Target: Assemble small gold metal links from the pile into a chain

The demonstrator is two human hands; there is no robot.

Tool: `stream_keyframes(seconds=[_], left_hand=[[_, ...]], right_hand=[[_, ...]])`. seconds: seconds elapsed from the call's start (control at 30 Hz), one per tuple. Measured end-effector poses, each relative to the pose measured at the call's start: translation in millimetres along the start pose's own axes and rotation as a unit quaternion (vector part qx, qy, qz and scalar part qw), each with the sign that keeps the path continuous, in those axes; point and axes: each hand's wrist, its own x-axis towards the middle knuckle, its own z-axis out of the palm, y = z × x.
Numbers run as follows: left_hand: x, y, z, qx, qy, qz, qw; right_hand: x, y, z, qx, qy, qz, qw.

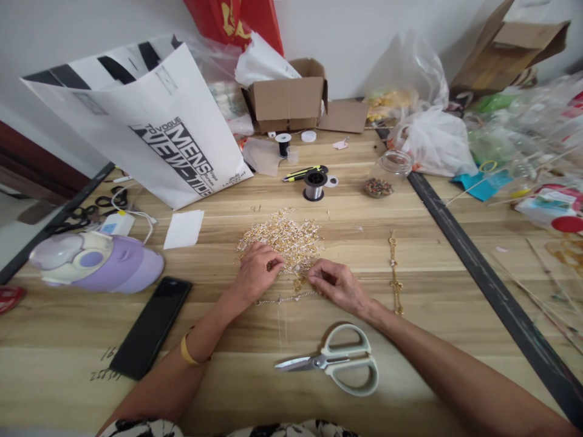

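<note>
A heap of small gold and silver jewellery pieces (286, 237) lies on the wooden table. At its near left edge is my left hand (259, 272), fingers curled and thumb pressed to the index finger. My right hand (337, 284) rests at the near right edge, its fingertips pinched together. What either pinch holds is too small to make out. Between the hands a few gold pieces (299, 283) lie together. Just below them stretches a silver chain (285, 299). A gold chain with charms (395, 273) lies to the right, apart from my right hand. Nearer me are scissors (332, 361) with pale handles.
Behind the heap stand a wire spool (314, 185), a yellow-black cutter (303, 173) and a jar of beads (386, 176). On the left are a phone (152, 328), a purple bottle (104, 262) and a white bag (155, 127). Plastic bags (435, 139) crowd the right.
</note>
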Motion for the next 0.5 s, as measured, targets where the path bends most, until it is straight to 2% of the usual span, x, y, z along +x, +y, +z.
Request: stream_keyframes(seconds=[0.13, 0.3, 0.5], left_hand=[[-0.7, 2.4, -2.0, 0.028, -0.033, 0.017, 0.999], [-0.3, 0.7, -2.6, 0.041, -0.032, 0.021, 0.998], [2.7, -2.5, -0.6, -0.058, 0.016, -0.009, 0.998]], right_hand=[[-0.4, -0.4, -0.1, -0.004, -0.002, 0.004, 1.000], [-0.2, -1.0, -0.3, -0.004, -0.001, 0.001, 1.000], [0.4, -0.6, 0.1, 0.000, 0.002, -0.002, 1.000]])
